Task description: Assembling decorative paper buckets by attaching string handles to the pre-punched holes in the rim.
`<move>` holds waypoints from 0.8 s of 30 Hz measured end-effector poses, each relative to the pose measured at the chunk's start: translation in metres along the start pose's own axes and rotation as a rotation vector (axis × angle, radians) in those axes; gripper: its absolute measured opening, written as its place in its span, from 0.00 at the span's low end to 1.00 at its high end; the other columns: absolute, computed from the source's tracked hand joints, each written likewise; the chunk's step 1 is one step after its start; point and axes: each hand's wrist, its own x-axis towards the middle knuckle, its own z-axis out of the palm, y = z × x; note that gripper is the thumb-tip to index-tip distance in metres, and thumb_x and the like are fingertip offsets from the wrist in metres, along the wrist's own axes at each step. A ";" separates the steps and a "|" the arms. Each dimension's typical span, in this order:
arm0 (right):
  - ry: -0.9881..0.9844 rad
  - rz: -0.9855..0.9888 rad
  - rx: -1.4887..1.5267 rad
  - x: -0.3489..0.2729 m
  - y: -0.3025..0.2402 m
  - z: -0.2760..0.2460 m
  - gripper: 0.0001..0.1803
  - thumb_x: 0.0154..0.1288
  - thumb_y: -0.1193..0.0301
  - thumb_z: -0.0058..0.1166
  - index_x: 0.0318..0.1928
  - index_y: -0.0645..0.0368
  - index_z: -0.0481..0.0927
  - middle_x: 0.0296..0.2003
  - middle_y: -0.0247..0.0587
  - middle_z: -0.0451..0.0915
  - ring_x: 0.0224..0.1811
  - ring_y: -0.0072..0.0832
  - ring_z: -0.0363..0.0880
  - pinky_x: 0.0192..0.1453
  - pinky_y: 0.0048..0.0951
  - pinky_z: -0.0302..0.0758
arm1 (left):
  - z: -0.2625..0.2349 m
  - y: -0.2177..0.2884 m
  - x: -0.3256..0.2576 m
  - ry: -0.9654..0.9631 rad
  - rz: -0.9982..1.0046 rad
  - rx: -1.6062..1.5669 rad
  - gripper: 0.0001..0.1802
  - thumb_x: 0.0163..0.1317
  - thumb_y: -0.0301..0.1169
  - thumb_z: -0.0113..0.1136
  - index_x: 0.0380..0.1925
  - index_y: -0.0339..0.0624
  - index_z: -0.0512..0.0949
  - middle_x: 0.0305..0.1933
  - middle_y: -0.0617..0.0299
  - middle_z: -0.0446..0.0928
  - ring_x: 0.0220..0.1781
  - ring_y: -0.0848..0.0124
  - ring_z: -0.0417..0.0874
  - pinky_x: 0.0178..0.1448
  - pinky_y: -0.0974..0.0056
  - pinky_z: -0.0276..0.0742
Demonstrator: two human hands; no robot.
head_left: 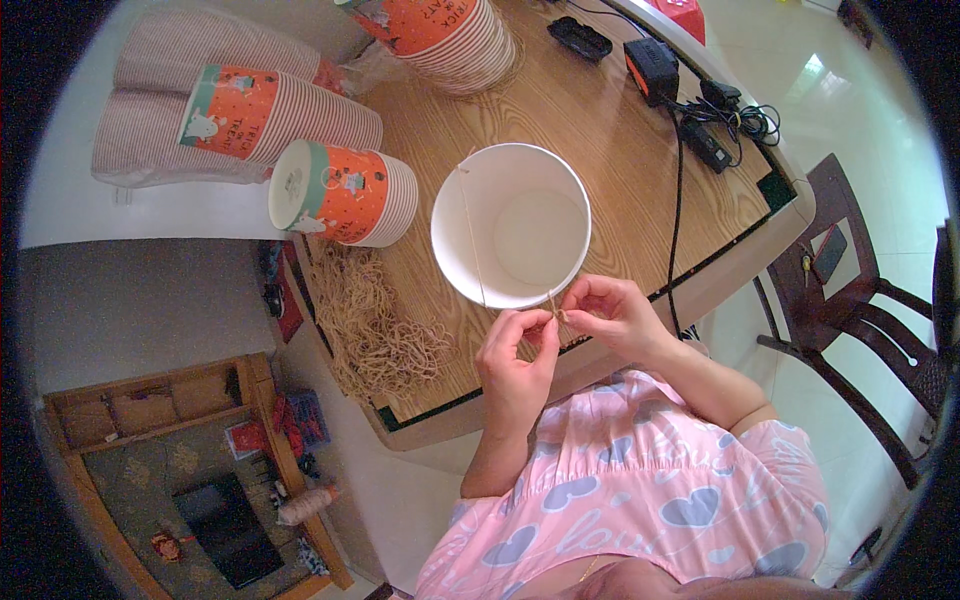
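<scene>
Twine (474, 235) stretches across the open mouth of a white-lined paper bucket (562, 205) at the centre of the head view, running from the bucket's far rim to its near rim. Just below that near rim, the left hand (520, 348) and the right hand (622, 318) meet almost fingertip to fingertip. Thumb and forefinger of each are closed in a pinch on a small bit of brown twine between them; whether it is knotted is too small to tell.

Left of the bucket, a loose pile of cut strands (375, 335) spreads along the edge of a wood-grain table (625, 185). Above it lies a short stack of orange and green printed buckets (350, 195), with a longer stack (280, 115) behind and plastic-wrapped stacks (140, 130) at the upper left. Another stack (455, 45) sits at the top centre. Toward the upper right are a black and orange device (652, 70), a coiled black cable (757, 122) and a shallow black tray (580, 40). A dark wooden chair (828, 195) stands at the right edge.
</scene>
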 end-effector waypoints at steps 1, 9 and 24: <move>0.008 -0.010 -0.014 0.000 0.000 0.000 0.05 0.58 0.77 0.54 0.34 0.65 0.73 0.31 0.30 0.73 0.35 0.15 0.70 0.41 0.18 0.69 | 0.000 0.000 0.000 -0.001 -0.001 -0.005 0.03 0.49 0.20 0.59 0.26 0.35 0.76 0.26 0.61 0.74 0.29 0.74 0.75 0.36 0.70 0.70; 0.077 -0.123 -0.219 0.000 -0.007 0.005 0.04 0.57 0.77 0.55 0.32 0.65 0.74 0.29 0.32 0.74 0.34 0.17 0.71 0.40 0.19 0.69 | 0.001 -0.005 0.000 -0.004 0.039 0.019 0.04 0.49 0.21 0.59 0.27 0.35 0.76 0.25 0.60 0.74 0.27 0.71 0.75 0.34 0.69 0.71; 0.159 -0.386 -0.522 0.001 -0.015 0.009 0.06 0.51 0.80 0.57 0.29 0.66 0.74 0.27 0.39 0.75 0.29 0.23 0.74 0.32 0.22 0.71 | 0.003 -0.003 0.003 0.075 0.033 0.017 0.04 0.49 0.20 0.59 0.27 0.35 0.77 0.26 0.62 0.76 0.28 0.75 0.76 0.36 0.70 0.72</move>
